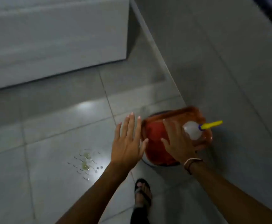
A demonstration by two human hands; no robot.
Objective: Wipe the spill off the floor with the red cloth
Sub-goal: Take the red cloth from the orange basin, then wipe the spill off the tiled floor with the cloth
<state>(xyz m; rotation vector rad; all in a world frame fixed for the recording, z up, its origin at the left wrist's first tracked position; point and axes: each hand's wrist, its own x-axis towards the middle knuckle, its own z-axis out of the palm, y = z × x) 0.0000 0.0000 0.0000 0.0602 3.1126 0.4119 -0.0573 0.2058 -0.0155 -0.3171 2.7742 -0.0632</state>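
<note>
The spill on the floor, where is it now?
In the head view the spill lies on the grey floor tiles, lower left of centre, left of the open left hand and the orange container.

The right hand [179, 141] covers much of the red cloth [154, 143] and the near rim of the orange basin [191, 112], all smeared by motion blur. The basin hides most of a dark object beneath it. The frame's bottom edge crops both forearms. The spill [86, 160] droplets are too small to identify.
</note>
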